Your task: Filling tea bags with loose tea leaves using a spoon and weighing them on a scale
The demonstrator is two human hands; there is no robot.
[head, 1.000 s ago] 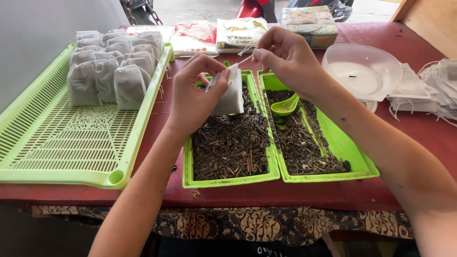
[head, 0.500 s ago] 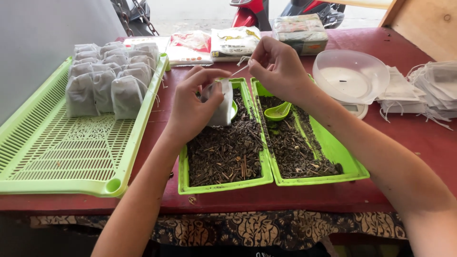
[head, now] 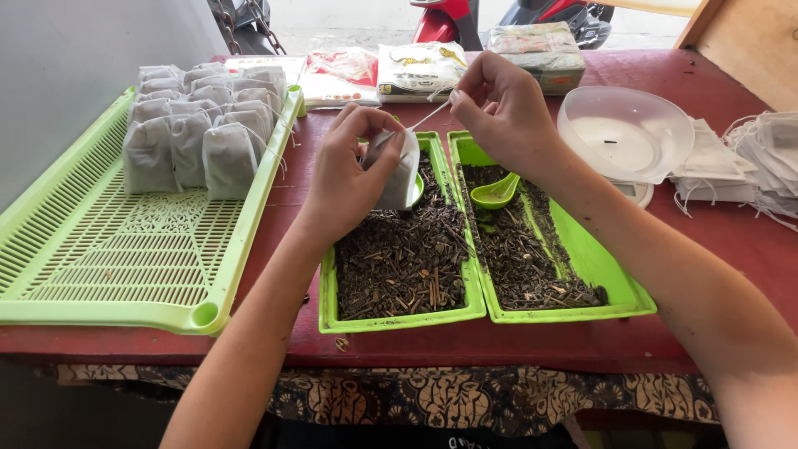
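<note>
Pinching the filled tea bag [head: 397, 176], the left hand [head: 353, 170] holds while the right hand [head: 499, 108] grips its drawstring [head: 428, 116]; a hard tug could tear the bag and spill leaves.

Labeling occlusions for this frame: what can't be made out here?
Head view, the only one:
- Small white bag: its mouth is covered by the left hand; fill unseen.
- Drawstring: its end vanishes inside the right hand.
- Second green spoon: mostly behind the bag.
- Scale: display covered by the clear bowl.
- Stack of empty bags: cut off by the right edge.
</note>
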